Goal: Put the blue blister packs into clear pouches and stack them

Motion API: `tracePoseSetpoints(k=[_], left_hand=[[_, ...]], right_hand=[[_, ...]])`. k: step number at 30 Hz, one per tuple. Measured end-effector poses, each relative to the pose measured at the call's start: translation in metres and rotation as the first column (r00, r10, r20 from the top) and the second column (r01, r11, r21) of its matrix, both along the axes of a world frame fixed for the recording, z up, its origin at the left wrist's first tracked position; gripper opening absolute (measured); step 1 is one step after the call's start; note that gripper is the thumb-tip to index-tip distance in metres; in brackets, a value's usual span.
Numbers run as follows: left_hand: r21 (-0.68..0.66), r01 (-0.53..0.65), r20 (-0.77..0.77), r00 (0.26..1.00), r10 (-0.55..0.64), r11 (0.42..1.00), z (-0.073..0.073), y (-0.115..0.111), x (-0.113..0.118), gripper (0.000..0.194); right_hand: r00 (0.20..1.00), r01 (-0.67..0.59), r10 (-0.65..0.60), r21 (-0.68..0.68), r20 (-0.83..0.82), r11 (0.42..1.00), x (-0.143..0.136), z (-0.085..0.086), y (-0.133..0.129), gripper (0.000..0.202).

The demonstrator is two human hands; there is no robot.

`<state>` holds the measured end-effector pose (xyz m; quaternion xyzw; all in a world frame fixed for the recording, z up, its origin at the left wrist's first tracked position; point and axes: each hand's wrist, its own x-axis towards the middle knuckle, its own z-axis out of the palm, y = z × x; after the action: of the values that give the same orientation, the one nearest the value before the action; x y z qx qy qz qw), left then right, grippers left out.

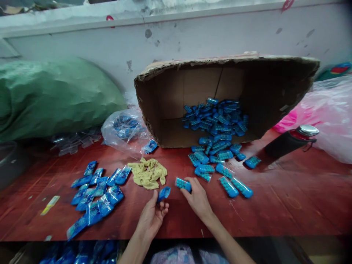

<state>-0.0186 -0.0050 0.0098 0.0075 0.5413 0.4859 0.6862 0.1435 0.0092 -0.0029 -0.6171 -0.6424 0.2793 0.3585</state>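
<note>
My left hand [152, 216], near the table's front edge, pinches a small blue packet [164, 194] between thumb and fingers. Just to its right, my right hand [198, 196] grips the end of a clear tube of blue beads [183, 184] with a blue cap. Several similar tubes [228, 186] lie on the red table right of my right hand, trailing out of a tipped cardboard box [170, 134] that holds a heap of them. At the left, several blue printed packets [101, 186] overlap in a loose group.
A crumpled yellow cloth [149, 173] lies beyond my left hand. Behind it sits a clear bag of blue items [125, 126]. A dark bottle [288, 141] stands at the right, by pink plastic bags [324, 113]. A big green sack [57, 97] fills the back left; a yellow cutter [50, 205] lies at left.
</note>
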Motion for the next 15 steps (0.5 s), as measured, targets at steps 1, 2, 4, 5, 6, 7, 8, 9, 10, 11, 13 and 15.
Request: tracePoseSetpoints(k=[1,2,4,5,6,7,8,9,10,11,13,15], left_hand=[[0.026,-0.002,-0.021,1.0,0.003,1.0,-0.001,0.0,0.001,0.022],[0.052,-0.003,-0.038,0.999,0.005,0.999,-0.002,0.0,0.001,0.021],[0.099,0.001,-0.055,0.998,0.005,0.995,-0.004,0.0,0.003,0.02],[0.118,0.003,-0.058,0.998,0.004,0.993,-0.005,0.0,0.003,0.02],[0.135,0.003,-0.059,0.998,0.005,0.991,-0.005,0.0,0.003,0.02],[0.149,0.005,-0.059,0.998,0.004,0.989,-0.005,0.0,0.003,0.02],[0.16,0.006,-0.057,0.998,0.003,0.987,-0.006,0.0,0.003,0.02],[0.168,0.005,-0.056,0.998,0.004,0.986,-0.006,0.0,0.003,0.021],[0.173,0.004,-0.055,0.998,0.006,0.985,-0.006,0.0,0.002,0.021],[0.176,0.002,-0.055,0.998,0.008,0.984,-0.006,0.0,0.001,0.021],[0.179,0.0,-0.06,0.998,0.011,0.984,-0.006,0.0,0.0,0.021],[0.191,0.006,-0.068,0.998,0.008,0.982,-0.006,0.0,-0.001,0.022]], right_hand=[[0.984,0.022,-0.038,-0.092,-0.176,0.996,0.001,0.002,-0.001,0.023],[0.939,0.015,-0.076,-0.183,-0.335,0.983,0.0,0.004,-0.002,0.023],[0.818,-0.052,-0.134,-0.304,-0.559,0.951,-0.004,0.008,-0.006,0.026],[0.766,-0.087,-0.145,-0.325,-0.626,0.942,-0.007,0.01,-0.009,0.027],[0.729,-0.108,-0.151,-0.33,-0.667,0.938,-0.01,0.012,-0.011,0.029],[0.708,-0.117,-0.156,-0.333,-0.689,0.936,-0.013,0.013,-0.013,0.029],[0.7,-0.118,-0.163,-0.339,-0.695,0.933,-0.016,0.014,-0.015,0.03],[0.704,-0.112,-0.17,-0.344,-0.69,0.932,-0.018,0.015,-0.017,0.03],[0.716,-0.102,-0.174,-0.348,-0.676,0.932,-0.019,0.016,-0.018,0.029],[0.732,-0.093,-0.175,-0.352,-0.658,0.932,-0.019,0.017,-0.019,0.029],[0.769,-0.079,-0.165,-0.349,-0.617,0.934,-0.019,0.019,-0.021,0.03],[0.798,-0.067,-0.144,-0.323,-0.585,0.944,-0.017,0.021,-0.023,0.03]])
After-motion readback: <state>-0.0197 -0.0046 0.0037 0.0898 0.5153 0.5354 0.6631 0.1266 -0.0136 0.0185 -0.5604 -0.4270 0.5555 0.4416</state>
